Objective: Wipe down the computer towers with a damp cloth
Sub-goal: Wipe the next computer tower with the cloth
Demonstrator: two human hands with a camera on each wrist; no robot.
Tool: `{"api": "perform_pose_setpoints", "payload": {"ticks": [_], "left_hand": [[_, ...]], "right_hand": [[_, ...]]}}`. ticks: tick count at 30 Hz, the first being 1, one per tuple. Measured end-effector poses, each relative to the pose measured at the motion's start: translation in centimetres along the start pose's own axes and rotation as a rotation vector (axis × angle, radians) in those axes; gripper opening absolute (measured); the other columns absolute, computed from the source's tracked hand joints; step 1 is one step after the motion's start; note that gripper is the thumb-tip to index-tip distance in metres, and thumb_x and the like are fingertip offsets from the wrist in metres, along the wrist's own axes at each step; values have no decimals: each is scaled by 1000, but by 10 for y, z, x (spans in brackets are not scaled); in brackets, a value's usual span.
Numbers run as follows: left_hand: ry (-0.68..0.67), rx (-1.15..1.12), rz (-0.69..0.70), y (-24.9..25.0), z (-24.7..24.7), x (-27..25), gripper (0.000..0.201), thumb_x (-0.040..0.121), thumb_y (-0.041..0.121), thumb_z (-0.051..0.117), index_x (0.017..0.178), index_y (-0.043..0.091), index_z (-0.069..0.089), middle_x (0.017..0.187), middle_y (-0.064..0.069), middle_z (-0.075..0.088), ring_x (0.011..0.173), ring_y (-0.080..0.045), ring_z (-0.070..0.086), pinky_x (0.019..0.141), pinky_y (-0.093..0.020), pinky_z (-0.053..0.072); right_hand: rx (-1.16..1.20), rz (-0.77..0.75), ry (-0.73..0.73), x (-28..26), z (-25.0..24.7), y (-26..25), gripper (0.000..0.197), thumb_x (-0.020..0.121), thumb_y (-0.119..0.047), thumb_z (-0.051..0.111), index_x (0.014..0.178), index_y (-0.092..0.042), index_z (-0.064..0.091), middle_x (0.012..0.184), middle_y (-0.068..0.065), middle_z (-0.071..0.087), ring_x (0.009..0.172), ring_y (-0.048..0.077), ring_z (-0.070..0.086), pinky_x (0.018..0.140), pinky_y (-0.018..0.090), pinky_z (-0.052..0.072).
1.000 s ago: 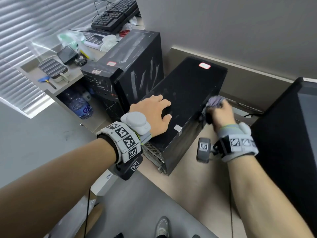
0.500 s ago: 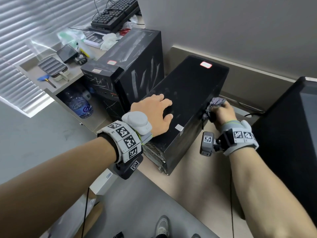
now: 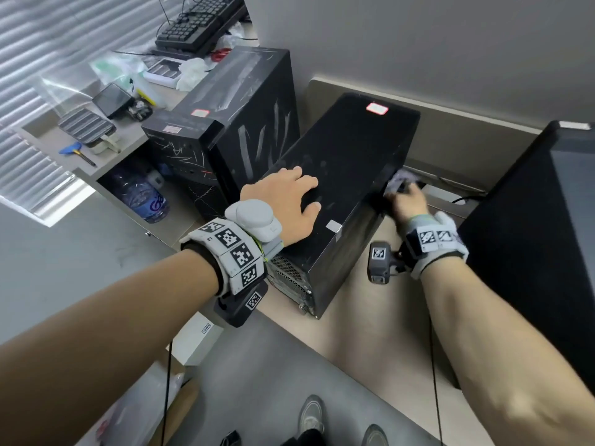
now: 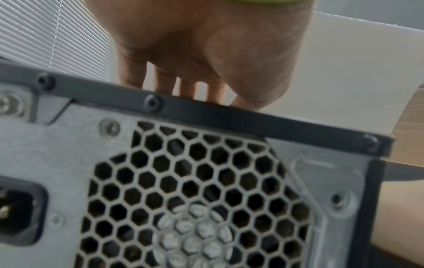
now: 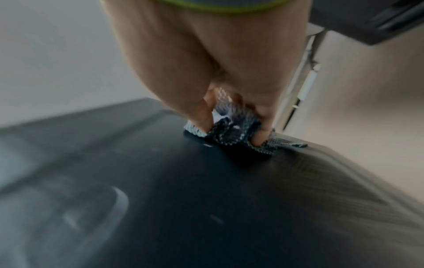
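R hand (image 3: pixel 406 201) w/ cloth (image 5: pixel 231 130) on tower (image 3: pixel 347 162)

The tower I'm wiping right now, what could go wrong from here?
1. The cloth in the right hand is damp; the tower has an open fan grille and power socket at its back, so moisture there may be harmful.
2. The left hand presses its top; a hard sideways wipe could shift it.

The left hand (image 4: pixel 206 50) is laid, fingers straight, on top of a black metal computer tower (image 4: pixel 229 116); below it a grey honeycomb fan grille (image 4: pixel 183 199) is seen.
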State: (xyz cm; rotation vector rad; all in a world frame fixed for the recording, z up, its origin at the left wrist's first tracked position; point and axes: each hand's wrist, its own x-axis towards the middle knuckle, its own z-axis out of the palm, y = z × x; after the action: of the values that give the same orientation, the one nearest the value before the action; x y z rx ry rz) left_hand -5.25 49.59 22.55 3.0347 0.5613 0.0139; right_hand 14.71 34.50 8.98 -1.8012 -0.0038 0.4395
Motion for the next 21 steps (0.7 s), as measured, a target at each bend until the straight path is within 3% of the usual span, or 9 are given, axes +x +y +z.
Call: {"api": "perform_pose_setpoints", "payload": {"ticks": [3,5,7,8,11,14,15,17,21], "left_hand": [[24,0,13,-1,2,-2,46,94,49,41,138,37,43,147,13,39,135,-12,38,89,-41,42],[35,6,18,-1,2,-1,45,94,49,41,137,37,44,144,12,42,133,-13,41,87,-39,41],[43,14,33,-1,2,-1,45,94,50,42,137,36,45,142,12,44,130,-14,44,85,-39,41],[49,17,39,-2,2,-1,45,94,50,42,136,36,45,142,12,45,128,-15,45,85,-39,41],[68,15,57,-2,1,-2,45,94,52,41,137,37,45,141,12,45,125,-15,48,83,-37,42],[68,-1,63,-5,2,-4,47,94,54,40,139,39,43,148,13,40,131,-14,44,89,-39,43],[60,-9,59,-6,2,-5,48,94,54,39,140,40,42,150,13,38,134,-14,41,92,-41,43],[33,-30,46,-10,5,-2,51,93,56,40,141,40,40,152,13,35,137,-14,37,99,-43,42],[70,-268,65,-17,7,-8,51,93,49,51,139,28,48,147,6,44,136,-16,40,108,-33,32]], "right_hand": [[-73,118,-107,-35,32,57,21,90,0,52,93,-21,51,76,-4,47,87,18,47,75,23,40],[-31,127,-110,-57,56,102,17,78,7,49,83,-7,58,70,5,46,77,20,45,63,24,40],[-26,225,-170,-76,79,137,16,72,0,48,67,-16,49,67,3,47,69,18,47,62,27,41],[-73,314,-207,-78,87,154,21,80,-2,48,69,-20,47,70,1,48,68,18,50,66,29,45],[-6,436,-206,-98,86,147,23,92,-1,37,82,-12,56,83,9,53,75,18,59,76,31,51],[-42,413,-249,-129,70,102,21,86,-4,47,72,-11,60,77,13,58,77,31,62,80,45,56],[19,396,-279,-145,63,83,23,88,2,47,70,-8,58,74,14,56,72,34,61,70,47,59],[118,343,-325,-163,54,54,25,90,11,47,73,-6,51,74,11,50,64,27,57,50,38,58],[250,143,-301,-187,39,7,18,86,14,50,88,-4,47,81,11,48,49,23,60,43,31,56]]}}
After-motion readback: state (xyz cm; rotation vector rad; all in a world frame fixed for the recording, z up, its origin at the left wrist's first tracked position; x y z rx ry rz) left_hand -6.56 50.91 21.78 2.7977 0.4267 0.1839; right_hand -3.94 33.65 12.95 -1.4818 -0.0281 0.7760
